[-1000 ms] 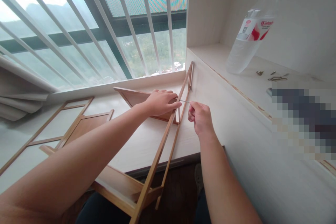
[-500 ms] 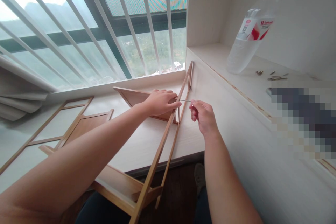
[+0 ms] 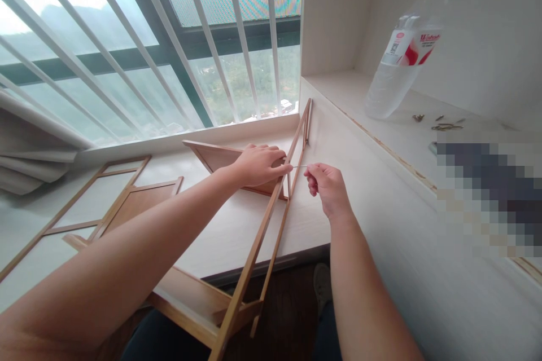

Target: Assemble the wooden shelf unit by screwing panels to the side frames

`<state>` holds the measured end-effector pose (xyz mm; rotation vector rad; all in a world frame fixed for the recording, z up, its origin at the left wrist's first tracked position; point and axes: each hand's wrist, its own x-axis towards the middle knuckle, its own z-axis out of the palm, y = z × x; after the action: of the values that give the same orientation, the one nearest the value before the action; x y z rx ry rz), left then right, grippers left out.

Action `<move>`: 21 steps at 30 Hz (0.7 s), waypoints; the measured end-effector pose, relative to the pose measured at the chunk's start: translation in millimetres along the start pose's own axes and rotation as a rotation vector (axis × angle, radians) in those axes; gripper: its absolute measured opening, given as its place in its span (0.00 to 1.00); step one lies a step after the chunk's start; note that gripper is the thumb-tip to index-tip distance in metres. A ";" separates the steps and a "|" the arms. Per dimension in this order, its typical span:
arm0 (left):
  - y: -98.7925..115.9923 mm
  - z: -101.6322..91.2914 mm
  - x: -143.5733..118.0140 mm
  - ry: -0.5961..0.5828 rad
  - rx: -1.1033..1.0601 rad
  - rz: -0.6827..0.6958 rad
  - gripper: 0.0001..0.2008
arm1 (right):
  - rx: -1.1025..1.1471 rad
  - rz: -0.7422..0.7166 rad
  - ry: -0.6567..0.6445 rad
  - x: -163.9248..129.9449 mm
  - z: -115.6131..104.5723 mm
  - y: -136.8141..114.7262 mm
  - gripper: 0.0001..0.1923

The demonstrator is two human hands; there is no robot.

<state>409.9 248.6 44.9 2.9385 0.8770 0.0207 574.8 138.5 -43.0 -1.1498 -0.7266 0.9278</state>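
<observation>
The left hand (image 3: 260,164) lies on a flat wooden board (image 3: 220,159) and presses it against a long wooden frame (image 3: 271,206). Its fingers curl over the frame's rail, so this grip is closed on the wood. The frame leans from the person's lap at 6 o'clock up to the corner by the window at 12 o'clock.

The right hand (image 3: 326,187) sits just beside the frame, at 3 o'clock from the left hand. Its fingers are pinched tight on a thin metal key (image 3: 298,167). The key sticks out sideways, and its tip meets the rail right where the left fingers are.

It looks like the step in hand is turning a screw to join the board to the frame. The next move would call for small, steady turns of the key while the left hand keeps the wood from sliding.

Two more wooden frames (image 3: 101,203) lie flat on the counter (image 3: 237,231) at 9 o'clock. A plastic water bottle (image 3: 402,62) stands on the shelf (image 3: 381,118) at 2 o'clock, with a few small screws (image 3: 444,124) near it.
</observation>
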 end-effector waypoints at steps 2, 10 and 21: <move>0.1 -0.1 0.0 0.003 0.010 -0.003 0.28 | -0.055 -0.003 0.009 1.0 -0.5 1.8 0.14; 0.1 1.3 0.6 0.021 0.013 0.004 0.27 | -0.205 0.000 -0.023 1.6 -1.8 6.3 0.15; -4.0 3.4 2.9 0.025 0.028 -0.002 0.28 | -0.195 0.016 -0.007 3.6 -4.0 6.3 0.15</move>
<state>410.2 253.2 41.3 2.9693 0.8914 0.0453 578.4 140.8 -50.1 -1.3257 -0.8287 0.8894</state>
